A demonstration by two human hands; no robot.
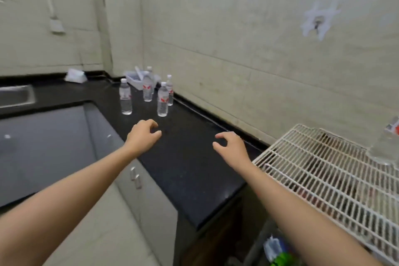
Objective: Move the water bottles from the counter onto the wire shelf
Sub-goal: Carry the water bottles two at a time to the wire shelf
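Both hands were empty, fingers loosely curled. The upright bottles stood on the desk beyond the nearer left hand; the right hand hung farther off.

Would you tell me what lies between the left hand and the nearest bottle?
Nothing: in the head view, only bare black counter separates the left hand from the nearest bottle.

Clear plastic bottles stand on glossy black counter; white-coated wire shelf.
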